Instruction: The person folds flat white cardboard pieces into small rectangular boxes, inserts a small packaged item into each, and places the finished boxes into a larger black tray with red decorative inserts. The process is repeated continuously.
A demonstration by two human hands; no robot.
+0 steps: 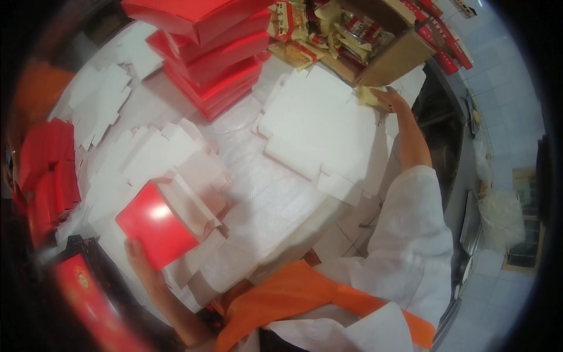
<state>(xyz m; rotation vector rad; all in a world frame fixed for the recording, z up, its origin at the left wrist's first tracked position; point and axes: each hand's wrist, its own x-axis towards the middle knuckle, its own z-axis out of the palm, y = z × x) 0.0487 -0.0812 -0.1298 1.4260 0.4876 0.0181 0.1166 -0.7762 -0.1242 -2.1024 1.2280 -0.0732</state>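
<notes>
A partly folded gift box (pixel 157 223), glossy red outside and white inside, stands tilted at the near left with its flaps up. My left hand (pixel 141 257) grips its near left side, with some fingers hidden. At the far right, my right hand (pixel 388 101) is closed on a pale yellow packet (pixel 368 96), beside a brown carton (pixel 393 67). Wrapped snack packets (pixel 359 35) fill that carton. Flat white box blanks (pixel 319 120) lie stacked just left of my right hand. More white blanks (pixel 146 152) lie behind the red box.
A tall stack of red boxes (pixel 217 76) rises at the back. More red boxes (pixel 50 164) sit at the left edge. Plastic sheeting (pixel 258 176) covers the table between the blanks. Red packages (pixel 446 44) and a clear plastic bag (pixel 501 217) are on the right.
</notes>
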